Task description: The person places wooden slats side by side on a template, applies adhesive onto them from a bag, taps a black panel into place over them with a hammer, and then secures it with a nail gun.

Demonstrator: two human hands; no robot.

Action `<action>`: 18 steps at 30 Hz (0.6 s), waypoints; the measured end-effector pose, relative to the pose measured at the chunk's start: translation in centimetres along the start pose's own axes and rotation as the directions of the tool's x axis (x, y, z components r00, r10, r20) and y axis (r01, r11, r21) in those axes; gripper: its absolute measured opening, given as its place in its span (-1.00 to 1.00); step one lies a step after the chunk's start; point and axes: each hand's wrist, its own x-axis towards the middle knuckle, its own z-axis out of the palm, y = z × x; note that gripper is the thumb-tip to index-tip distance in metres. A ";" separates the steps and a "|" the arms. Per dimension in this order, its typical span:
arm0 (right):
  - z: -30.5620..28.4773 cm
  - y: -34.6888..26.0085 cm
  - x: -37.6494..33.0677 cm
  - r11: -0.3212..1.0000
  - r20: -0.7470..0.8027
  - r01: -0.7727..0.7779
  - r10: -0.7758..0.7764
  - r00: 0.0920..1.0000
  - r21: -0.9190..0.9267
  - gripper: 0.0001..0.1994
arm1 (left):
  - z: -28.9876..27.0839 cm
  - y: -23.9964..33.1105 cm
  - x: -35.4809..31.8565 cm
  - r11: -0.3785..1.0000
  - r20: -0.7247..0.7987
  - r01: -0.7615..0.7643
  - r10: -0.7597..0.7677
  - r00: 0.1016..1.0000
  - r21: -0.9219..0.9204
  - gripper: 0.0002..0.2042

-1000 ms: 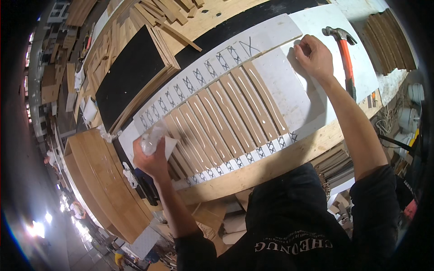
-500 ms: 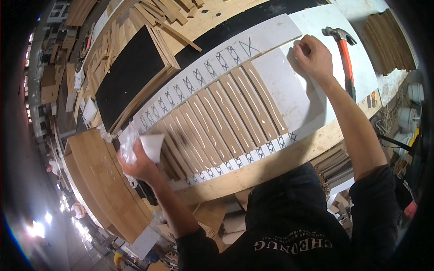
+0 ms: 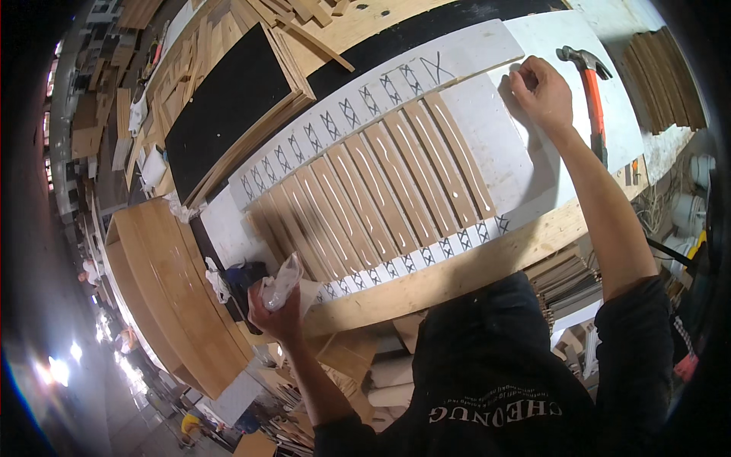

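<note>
My left hand (image 3: 278, 316) is wrapped round a crumpled clear plastic bag (image 3: 282, 286) with a white part sticking out beside it, at the near left end of the board. Several brown wooden strips (image 3: 392, 183) lie side by side on the white board (image 3: 476, 126), most bearing a wavy line of white glue. The leftmost strips sit nearest the bag; whether they bear glue is hard to tell. Over the right part of the board, my right hand (image 3: 547, 95) is loosely curled, with nothing visible in its fingers. Pen-drawn crosses mark both long edges of the board.
A claw hammer (image 3: 592, 107) with an orange handle lies right of my right hand. Black-faced panels (image 3: 228, 114) are stacked beyond the board. Brown slats (image 3: 662, 80) are piled at far right, and a curved wooden piece (image 3: 171, 282) stands at left.
My left hand has come toward the near edge and slightly right, carrying the plastic bag. My right hand keeps its curled pose, and the whole view has shifted a little.
</note>
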 end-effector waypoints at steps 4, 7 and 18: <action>-0.1 -0.1 0.0 1.000 0.006 0.008 -0.008 1.000 -0.009 -0.72 | 0.9 -0.2 0.7 0.999 -0.021 -0.045 0.046 0.999 0.019 -0.58; -0.2 -0.1 0.0 1.000 0.000 -0.004 0.004 1.000 0.014 -0.71 | 1.6 -0.5 1.8 0.993 -0.043 -0.106 0.108 0.993 0.044 -0.57; -0.1 0.1 0.1 0.999 0.014 -0.015 0.014 1.000 0.052 -0.72 | 3.8 1.6 7.3 0.990 -0.029 -0.138 0.138 0.990 -0.002 -0.69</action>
